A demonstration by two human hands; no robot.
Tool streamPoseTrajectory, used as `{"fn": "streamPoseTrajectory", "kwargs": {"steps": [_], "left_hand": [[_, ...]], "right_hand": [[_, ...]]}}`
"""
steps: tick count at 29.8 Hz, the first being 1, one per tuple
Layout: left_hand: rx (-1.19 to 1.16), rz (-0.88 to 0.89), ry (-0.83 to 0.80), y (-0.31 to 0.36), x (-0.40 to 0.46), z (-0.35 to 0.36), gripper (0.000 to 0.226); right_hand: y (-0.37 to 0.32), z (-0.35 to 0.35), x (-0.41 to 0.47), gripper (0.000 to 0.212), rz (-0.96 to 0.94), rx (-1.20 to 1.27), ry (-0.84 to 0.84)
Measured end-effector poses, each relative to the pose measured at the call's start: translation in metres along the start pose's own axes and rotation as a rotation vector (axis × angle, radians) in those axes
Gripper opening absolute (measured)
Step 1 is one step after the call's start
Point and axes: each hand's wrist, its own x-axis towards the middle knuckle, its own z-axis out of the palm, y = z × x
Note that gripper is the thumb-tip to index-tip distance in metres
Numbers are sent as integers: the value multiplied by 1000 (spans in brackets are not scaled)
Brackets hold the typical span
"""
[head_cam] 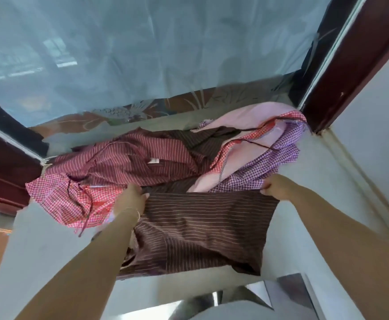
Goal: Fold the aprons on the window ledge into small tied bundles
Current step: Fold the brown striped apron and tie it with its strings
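Both bare forearms reach toward twelve o'clock, left hand [132, 196] and right hand [274, 187] each pinching a top corner of the dark brown pinstriped cotton apron [200, 229], which hangs over the grey window ledge [304, 181] edge.

I see aprons [142, 158] heaped along the window ledge [309, 188], one apron [200, 227] hanging over its front edge.
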Motion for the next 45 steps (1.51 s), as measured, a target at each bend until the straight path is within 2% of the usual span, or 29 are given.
{"fn": "streamPoseTrajectory", "kwargs": {"steps": [3,6,8,10,12,14,17,19,21,22,23,25,26,27,28,29,30,33,36,39,41,43,45], "left_hand": [[-103,-34,84,0,7,15,31],[-157,-25,149,2,24,23,42],[-18,125,287,4,26,33,48],[145,426,359,9,12,55,46],[271,721,253,14,-17,84,46],[378,815,33,9,-46,116,60],[463,634,-212,4,-56,149,93],[492,518,-311,2,-53,161,109],[534,474,-327,7,-53,168,117],[538,450,-331,9,-54,173,119],[540,426,-330,10,-55,177,120],[547,368,-337,11,-57,183,122],[554,345,-342,11,-58,185,124],[562,331,-346,11,-58,187,125],[569,322,-348,11,-58,189,126],[574,313,-348,11,-58,190,128],[579,305,-348,12,-57,191,129],[593,266,-340,13,-57,190,132],[560,209,-307,15,-61,190,136],[415,60,-222,17,-73,195,140],[251,-116,-171,15,-82,202,140],[201,-231,-163,11,-88,207,137],[233,-254,-191,10,-88,209,134]], "right_hand": [[2,20,14,20,6,80,117],[-2,28,23,22,0,216,270],[-8,29,25,22,-30,289,354],[-13,30,29,23,-67,306,406],[-17,32,32,24,-101,251,419],[-21,31,33,26,-175,130,404],[-28,22,35,30,-310,-20,380],[-33,11,39,28,-379,-5,431],[-38,3,46,25,-375,222,526],[-37,0,50,25,-318,454,550],[-36,0,55,27,-238,761,511],[-28,7,59,40,-36,1337,242],[-20,16,57,53,46,1454,98],[-12,27,53,70,96,1455,-26],[-1,43,48,84,151,1380,-113],[9,59,43,89,196,1314,-151],[17,75,39,83,249,1281,-172],[31,116,34,34,371,1350,-201],[28,131,29,26,376,1292,-213],[19,130,28,22,453,1033,-293],[14,126,27,21,475,652,-423],[9,125,21,25,426,363,-577],[7,126,12,34,419,429,-708]]}}
